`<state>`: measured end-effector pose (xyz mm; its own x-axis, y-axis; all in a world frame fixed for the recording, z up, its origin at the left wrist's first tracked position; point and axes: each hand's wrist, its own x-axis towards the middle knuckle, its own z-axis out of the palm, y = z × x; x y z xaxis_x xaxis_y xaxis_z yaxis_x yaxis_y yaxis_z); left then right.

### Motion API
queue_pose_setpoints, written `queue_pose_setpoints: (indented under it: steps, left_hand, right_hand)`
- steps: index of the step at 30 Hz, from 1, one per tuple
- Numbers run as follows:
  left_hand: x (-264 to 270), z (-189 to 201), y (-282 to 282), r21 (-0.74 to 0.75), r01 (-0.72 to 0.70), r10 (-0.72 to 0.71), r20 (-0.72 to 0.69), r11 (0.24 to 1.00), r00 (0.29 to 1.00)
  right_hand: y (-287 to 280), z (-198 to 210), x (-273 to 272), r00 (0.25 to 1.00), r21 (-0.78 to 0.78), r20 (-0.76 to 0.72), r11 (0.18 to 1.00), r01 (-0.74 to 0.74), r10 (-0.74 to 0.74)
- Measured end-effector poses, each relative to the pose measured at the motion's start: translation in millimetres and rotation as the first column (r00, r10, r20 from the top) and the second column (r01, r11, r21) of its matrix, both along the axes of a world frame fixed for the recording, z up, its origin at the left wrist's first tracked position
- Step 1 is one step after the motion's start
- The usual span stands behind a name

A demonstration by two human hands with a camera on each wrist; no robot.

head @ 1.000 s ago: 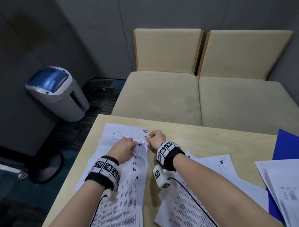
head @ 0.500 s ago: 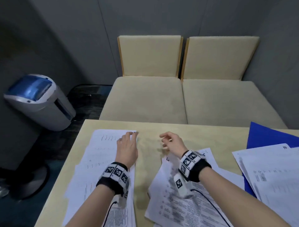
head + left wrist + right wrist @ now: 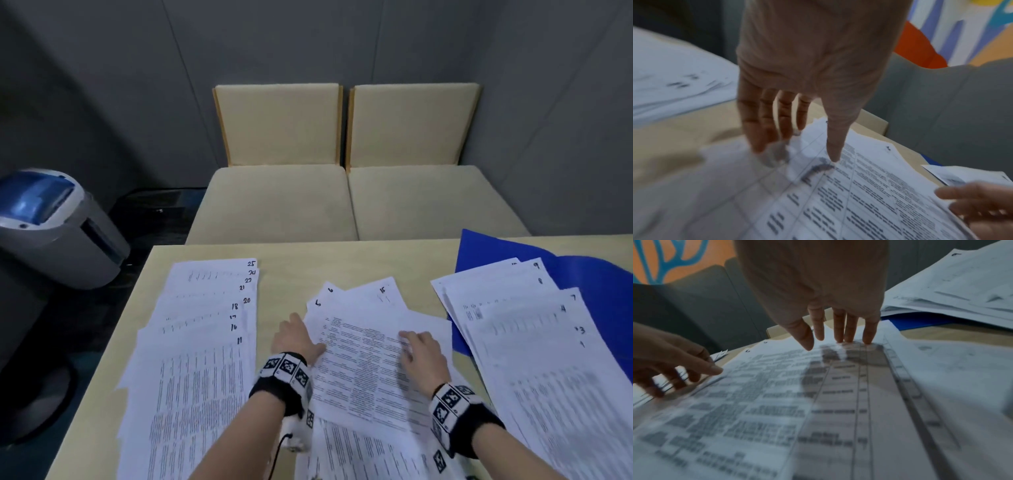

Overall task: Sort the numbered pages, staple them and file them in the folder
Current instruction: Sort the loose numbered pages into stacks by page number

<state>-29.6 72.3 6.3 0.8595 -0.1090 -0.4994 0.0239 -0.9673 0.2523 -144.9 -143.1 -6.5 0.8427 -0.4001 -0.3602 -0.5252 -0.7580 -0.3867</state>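
Note:
Three groups of numbered pages lie on the table. A fanned left pile (image 3: pixel 205 342) shows 25 down to 11. The loose middle pile (image 3: pixel 359 349) shows 5, 6 and 15. My left hand (image 3: pixel 296 334) is at that pile's left edge, its thumb on the top sheet (image 3: pixel 869 186) and its straight fingers touching the papers beside it. With straight fingers, my right hand (image 3: pixel 416 344) presses on the same sheet (image 3: pixel 777 386); both wrist views are blurred. The right pile (image 3: pixel 531 342), showing 9 down to 1, rests on the open blue folder (image 3: pixel 589 274). No stapler is in view.
The table (image 3: pixel 291 260) ends just beyond the piles. Two beige cushioned seats (image 3: pixel 342 202) stand behind it against a grey wall. A grey and blue bin-like machine (image 3: pixel 51 226) stands on the floor to the left.
My left hand has left the left pile and moved right to the middle pile. My right hand has come down flat onto that pile. The head view has turned right.

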Motion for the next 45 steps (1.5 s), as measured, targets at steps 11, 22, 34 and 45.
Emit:
queue_pose_setpoints:
  steps: [11, 22, 34, 45]
  left_hand:
    - [-13, -3, 8, -0.48, -0.263, 0.266, -0.062, 0.837, 0.962]
    - [-16, -10, 17, -0.253, -0.261, 0.258, -0.046, 0.931, 0.965]
    - [-33, 25, 3, -0.565, 0.203, -0.091, 0.22, 0.8, 0.971]
    - [-10, -5, 16, -0.289, -0.123, 0.142, 0.048, 0.95, 0.989]
  right_hand:
    - [-3, 21, 9, 0.989, 0.086, -0.138, 0.995, -0.039, 0.051]
    - [8, 26, 20, 0.975, 0.072, -0.219, 0.997, -0.002, 0.018]
    - [-1, 39, 39, 0.99, 0.116, 0.137, 0.992, -0.04, 0.024]
    - [-7, 23, 31, 0.995, 0.089, -0.073, 0.994, -0.065, 0.072]
